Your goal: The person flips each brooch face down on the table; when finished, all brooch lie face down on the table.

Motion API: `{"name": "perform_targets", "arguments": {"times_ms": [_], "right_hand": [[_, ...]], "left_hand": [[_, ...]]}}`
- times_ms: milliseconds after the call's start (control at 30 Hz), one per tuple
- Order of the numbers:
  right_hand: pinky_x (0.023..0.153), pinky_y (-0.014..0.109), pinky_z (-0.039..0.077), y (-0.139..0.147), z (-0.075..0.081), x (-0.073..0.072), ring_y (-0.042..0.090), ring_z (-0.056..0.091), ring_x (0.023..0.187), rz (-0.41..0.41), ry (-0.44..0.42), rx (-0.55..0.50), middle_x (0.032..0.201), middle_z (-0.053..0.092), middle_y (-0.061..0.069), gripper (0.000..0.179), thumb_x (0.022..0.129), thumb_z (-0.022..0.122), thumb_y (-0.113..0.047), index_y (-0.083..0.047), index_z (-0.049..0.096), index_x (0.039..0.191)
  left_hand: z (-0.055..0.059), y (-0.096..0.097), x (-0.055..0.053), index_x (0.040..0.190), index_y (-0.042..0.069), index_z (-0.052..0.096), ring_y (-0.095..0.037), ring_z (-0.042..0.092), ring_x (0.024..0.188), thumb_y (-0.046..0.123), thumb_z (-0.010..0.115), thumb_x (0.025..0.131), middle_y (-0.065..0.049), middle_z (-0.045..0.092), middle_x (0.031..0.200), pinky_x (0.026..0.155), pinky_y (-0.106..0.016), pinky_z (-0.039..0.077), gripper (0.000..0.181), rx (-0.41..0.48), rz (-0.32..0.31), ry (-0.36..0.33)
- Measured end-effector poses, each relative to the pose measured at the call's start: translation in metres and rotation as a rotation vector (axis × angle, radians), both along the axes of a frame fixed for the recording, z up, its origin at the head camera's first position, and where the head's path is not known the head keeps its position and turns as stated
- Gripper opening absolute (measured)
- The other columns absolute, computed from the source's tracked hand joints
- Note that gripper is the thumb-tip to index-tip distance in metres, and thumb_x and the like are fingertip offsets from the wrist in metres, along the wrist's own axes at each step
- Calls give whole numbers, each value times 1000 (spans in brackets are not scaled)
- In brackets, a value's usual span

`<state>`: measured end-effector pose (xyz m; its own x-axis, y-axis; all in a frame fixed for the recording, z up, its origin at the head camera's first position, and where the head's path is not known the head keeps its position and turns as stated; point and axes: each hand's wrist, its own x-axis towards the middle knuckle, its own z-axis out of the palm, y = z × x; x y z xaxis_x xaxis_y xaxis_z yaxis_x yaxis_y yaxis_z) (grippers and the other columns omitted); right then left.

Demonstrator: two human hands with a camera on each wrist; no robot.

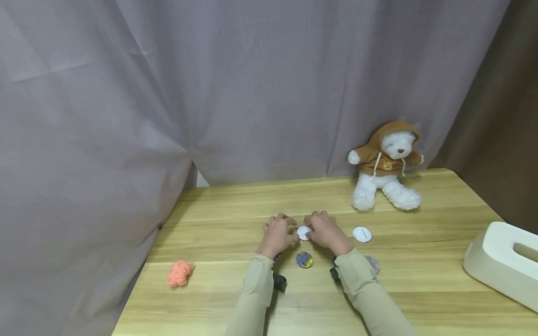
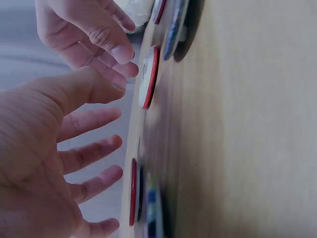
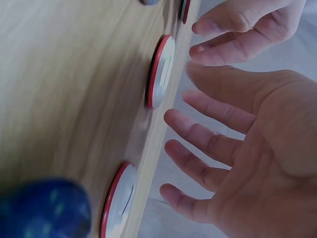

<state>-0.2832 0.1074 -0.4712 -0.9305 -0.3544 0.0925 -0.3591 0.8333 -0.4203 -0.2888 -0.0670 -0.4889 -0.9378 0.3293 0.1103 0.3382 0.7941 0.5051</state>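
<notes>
On the bench [image 1: 227, 224], the white disc [image 1: 302, 231] is flanked by the left hand [image 1: 279, 235] and right hand [image 1: 328, 232], each grip released, and (light and stiff, probably) is best pinched at its red rim [image 3: 154, 72]

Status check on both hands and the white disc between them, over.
Left hand, right hand: fingers spread, neither gripping. White disc: flat on table. No obstruction visible.

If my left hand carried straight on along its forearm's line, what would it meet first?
Probably the grey curtain past the tabletop, though your right hand is close beside that line and might be brushed first; depth is unclear.
</notes>
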Motion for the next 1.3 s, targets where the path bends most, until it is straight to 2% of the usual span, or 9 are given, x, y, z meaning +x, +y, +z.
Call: {"name": "perform_targets", "arguments": {"times_ms": [233,533,700,933,1167,1300], "right_hand": [[90,61,40,-7,2,-3,41,56,105,24,-1,-31,112,68,19,31,86,69,-5,4,69,116],[94,61,39,-21,2,-8,38,57,107,35,-20,-55,116,69,17,37,83,69,-4,3,67,119],[94,61,39,-31,2,-11,39,57,108,41,-31,-50,117,69,17,35,84,73,-3,3,68,118],[92,60,39,-43,0,-14,39,57,106,80,-2,-48,116,69,19,34,83,75,-3,3,69,115],[88,57,38,-56,0,-16,36,56,98,98,-5,-25,110,70,17,31,80,76,-2,1,72,110],[86,55,37,-61,2,-19,32,53,93,97,-20,-5,103,68,13,31,76,78,-2,-1,73,106]], "left_hand": [[0,-12,-3,125,10,69,-28,52,107,15,77,80,-10,62,128,88,-54,35,46,36,15,4],[-2,-27,-2,130,8,65,-35,54,116,10,80,79,-10,65,128,92,-58,36,53,55,28,-3],[-4,-36,-2,129,9,66,-33,55,115,10,82,79,-10,65,127,92,-57,37,53,38,51,-4],[-4,-45,-2,127,7,67,-30,54,107,11,84,71,-10,67,122,91,-53,35,58,51,74,-10],[-6,-56,-3,117,7,71,-28,55,104,8,82,69,-8,68,110,90,-54,35,49,49,85,-13],[-5,-58,-3,113,8,73,-29,55,105,6,83,69,-6,69,110,91,-58,35,45,51,82,-17]]}}
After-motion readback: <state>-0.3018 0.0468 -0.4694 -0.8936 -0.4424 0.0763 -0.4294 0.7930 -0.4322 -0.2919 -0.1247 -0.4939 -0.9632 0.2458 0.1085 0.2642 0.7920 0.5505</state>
